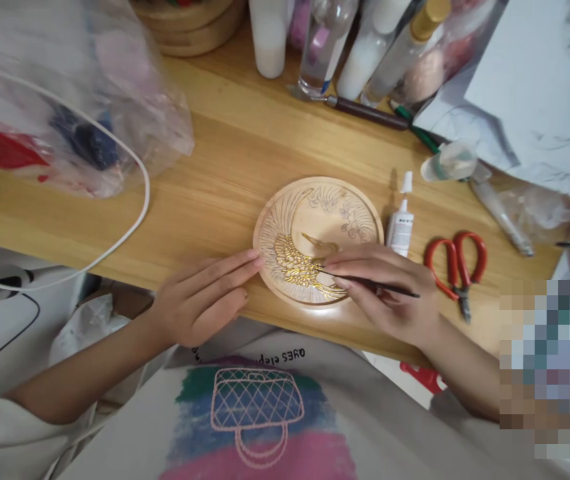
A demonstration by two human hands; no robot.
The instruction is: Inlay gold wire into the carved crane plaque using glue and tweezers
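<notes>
A round wooden plate (315, 217) lies flat on the table, with a line drawing of a bird and curling plumes. Gold wire (292, 260) follows the drawn lines over the wing and the bird's head. My left hand (209, 290) is open, its fingers stretched out and their tips at the plate's left rim. My right hand (389, 287) is closed on slim black tweezers (395, 288), whose tip meets the gold wire low on the plate. Whether anything sits between the tips is too small to tell.
A white glue tube (401, 230) and red-handled cutters (457, 270) lie right of the plate. Bottles (325, 47) and a dark-handled tool (367, 112) are at the back. Plastic bags (129, 100) and a white cable (145, 193) occupy the left; papers (529, 87) the far right.
</notes>
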